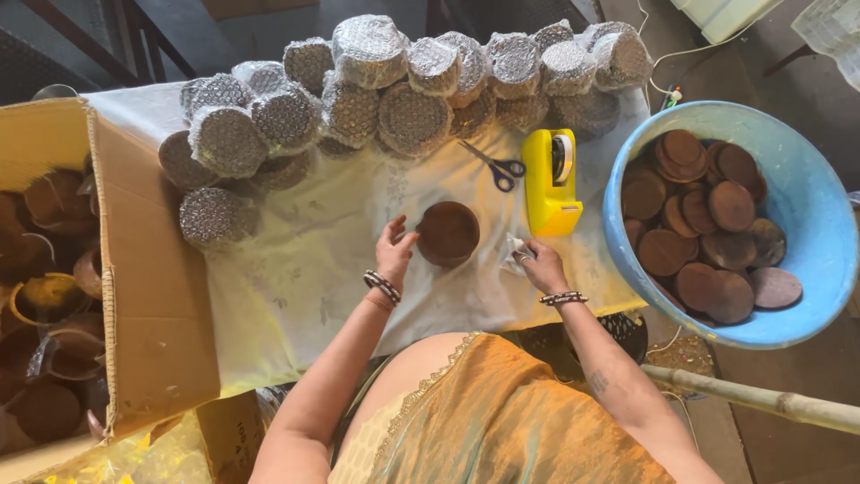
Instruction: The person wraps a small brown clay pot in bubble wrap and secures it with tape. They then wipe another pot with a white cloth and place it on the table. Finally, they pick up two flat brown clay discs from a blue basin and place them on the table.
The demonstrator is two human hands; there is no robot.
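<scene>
Just right of left hand (pixel 394 251): round brown clay dish (pixel 447 233) on white cloth (pixel 296 269), fingers loose, touching its rim. Farther away, right hand (pixel 540 266), pinching clear wrap (pixel 513 251); round, no long axis.

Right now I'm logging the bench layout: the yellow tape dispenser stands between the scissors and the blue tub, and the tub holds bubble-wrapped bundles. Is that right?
Not quite. The head view shows the blue tub holding bare brown round lids, unwrapped. The bubble-wrapped bundles are piled on the white cloth at the back. The yellow tape dispenser does stand between the scissors and the tub.
</scene>
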